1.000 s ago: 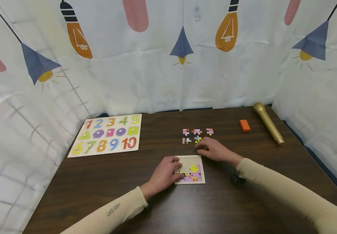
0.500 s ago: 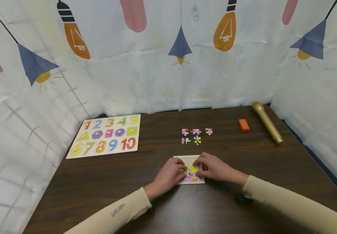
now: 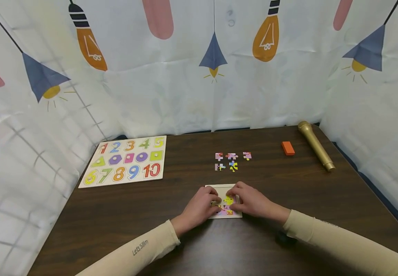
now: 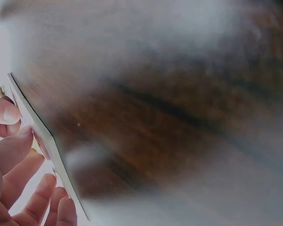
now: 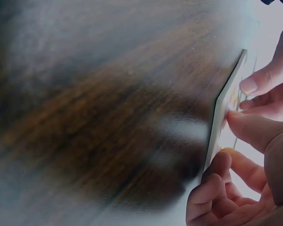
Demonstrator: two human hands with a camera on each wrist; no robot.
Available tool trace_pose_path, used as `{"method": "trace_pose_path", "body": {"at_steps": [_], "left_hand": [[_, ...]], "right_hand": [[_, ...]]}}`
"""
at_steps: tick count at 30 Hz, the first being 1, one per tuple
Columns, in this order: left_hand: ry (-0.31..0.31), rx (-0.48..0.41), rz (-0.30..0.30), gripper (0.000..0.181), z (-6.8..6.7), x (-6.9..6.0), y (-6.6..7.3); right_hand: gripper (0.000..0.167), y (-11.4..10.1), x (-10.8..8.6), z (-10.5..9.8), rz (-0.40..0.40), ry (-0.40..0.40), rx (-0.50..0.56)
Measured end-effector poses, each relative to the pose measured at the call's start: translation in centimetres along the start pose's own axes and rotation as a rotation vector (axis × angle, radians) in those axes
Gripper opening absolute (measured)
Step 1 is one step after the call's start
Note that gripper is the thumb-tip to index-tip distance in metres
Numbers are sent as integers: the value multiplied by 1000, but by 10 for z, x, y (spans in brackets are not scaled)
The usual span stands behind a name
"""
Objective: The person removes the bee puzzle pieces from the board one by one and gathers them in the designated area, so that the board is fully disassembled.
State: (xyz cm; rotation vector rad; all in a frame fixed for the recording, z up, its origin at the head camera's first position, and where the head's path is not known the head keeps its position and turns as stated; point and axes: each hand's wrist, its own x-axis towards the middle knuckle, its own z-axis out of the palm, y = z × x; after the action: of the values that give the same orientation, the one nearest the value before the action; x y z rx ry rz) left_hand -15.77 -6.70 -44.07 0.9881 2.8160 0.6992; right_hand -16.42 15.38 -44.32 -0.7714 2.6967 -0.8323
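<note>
A small wooden puzzle tray (image 3: 224, 185) lies on the table, with pink and yellow pieces along its lower part. My left hand (image 3: 199, 210) holds the tray's left side, fingers curved over its edge; in the left wrist view its thumb (image 4: 16, 143) bends over the tray. From the right, my right hand (image 3: 254, 200) pinches at a yellow puzzle piece (image 3: 228, 200), with index finger above it and thumb below. In the right wrist view the right thumb (image 5: 250, 127) touches the tray's surface. The fingers hide parts of the fitted pieces.
Behind the tray lie several loose puzzle pieces (image 3: 232, 156). A number-and-shape board (image 3: 110, 181) sits at the left. At the back right are an orange block (image 3: 288, 148) and a gold microphone (image 3: 316, 146). A printed curtain (image 3: 185, 92) borders the table.
My right hand has come from beside the loose pieces down onto the tray's right side. My left hand has shifted slightly inward over the tray. The loose pieces have stayed in place.
</note>
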Motion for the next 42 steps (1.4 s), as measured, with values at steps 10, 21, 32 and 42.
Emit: {"method": "trace_pose_path", "body": {"at_steps": [10,21,32,42], "left_hand": [[0,-6,-35,23,1,2,1],[31,-11,-80,22,4,4,6],[39,5,-109,24,3,7,9],[34,4,-111,24,3,7,9]], "right_hand": [[33,-1,1,-1,-5,-14,7],[36,2,1,-1,-3,-13,64],[37,0,0,0,9,11,93],[38,3,0,0,1,10,95]]}}
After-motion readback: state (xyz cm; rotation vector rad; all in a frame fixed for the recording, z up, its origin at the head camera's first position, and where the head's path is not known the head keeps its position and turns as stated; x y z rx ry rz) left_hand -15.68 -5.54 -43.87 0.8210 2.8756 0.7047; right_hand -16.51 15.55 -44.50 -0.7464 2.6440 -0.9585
